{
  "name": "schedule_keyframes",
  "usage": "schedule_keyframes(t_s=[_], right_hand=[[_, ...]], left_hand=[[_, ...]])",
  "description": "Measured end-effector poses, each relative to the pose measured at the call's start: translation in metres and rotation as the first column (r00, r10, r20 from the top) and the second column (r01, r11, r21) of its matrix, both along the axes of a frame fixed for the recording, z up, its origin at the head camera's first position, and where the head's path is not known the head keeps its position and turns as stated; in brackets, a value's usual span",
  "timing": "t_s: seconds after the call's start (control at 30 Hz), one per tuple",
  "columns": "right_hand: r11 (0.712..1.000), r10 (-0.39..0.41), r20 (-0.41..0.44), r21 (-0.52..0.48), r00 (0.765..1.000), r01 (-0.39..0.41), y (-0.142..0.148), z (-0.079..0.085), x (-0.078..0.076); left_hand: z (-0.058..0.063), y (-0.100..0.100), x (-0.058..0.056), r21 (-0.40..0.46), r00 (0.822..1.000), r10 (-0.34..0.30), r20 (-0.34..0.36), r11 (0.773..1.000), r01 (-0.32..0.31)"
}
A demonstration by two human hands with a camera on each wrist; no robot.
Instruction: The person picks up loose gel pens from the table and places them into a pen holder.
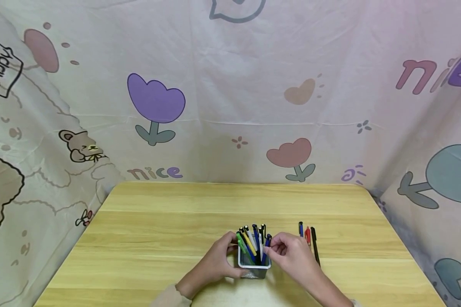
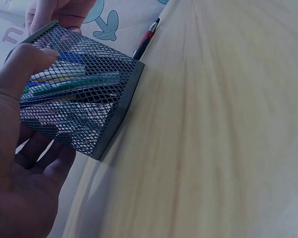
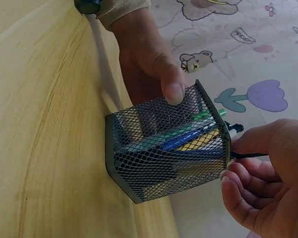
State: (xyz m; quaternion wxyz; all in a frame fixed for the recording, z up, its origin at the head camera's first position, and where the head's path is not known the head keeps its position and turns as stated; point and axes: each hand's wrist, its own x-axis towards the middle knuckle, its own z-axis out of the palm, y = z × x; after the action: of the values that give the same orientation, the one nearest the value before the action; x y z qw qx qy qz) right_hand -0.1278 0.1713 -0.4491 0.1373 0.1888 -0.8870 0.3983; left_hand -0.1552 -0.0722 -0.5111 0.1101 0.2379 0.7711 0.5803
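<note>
A square black mesh pen holder with a pale rim stands upright on the table, full of several pens. My left hand grips it from the left, thumb at the near side and fingers round behind; the right wrist view shows the thumb pressed against the mesh by the rim. At the holder's right rim my right hand pinches a blue pen between thumb and index finger, its lower part inside the holder. A green pen and a yellow pen lean among the others.
To the right of the holder, partly behind my right hand, a blue pen, a red pen and a black pen lie on the wooden table. A printed cloth hangs behind and on both sides.
</note>
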Motion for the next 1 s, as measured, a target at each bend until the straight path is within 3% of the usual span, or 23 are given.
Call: schedule_keyframes(t_s=[0.53,1.0], right_hand=[[1.000,-0.020,0.093,0.023,0.995,0.018,0.001,0.002,0.000],[0.999,0.007,0.038,-0.041,0.999,-0.006,0.013,0.001,0.002]], left_hand=[[-0.002,-0.001,0.001,0.002,1.000,0.002,0.005,1.000,-0.002],[-0.001,-0.001,0.000,0.017,1.000,-0.009,0.009,1.000,0.009]])
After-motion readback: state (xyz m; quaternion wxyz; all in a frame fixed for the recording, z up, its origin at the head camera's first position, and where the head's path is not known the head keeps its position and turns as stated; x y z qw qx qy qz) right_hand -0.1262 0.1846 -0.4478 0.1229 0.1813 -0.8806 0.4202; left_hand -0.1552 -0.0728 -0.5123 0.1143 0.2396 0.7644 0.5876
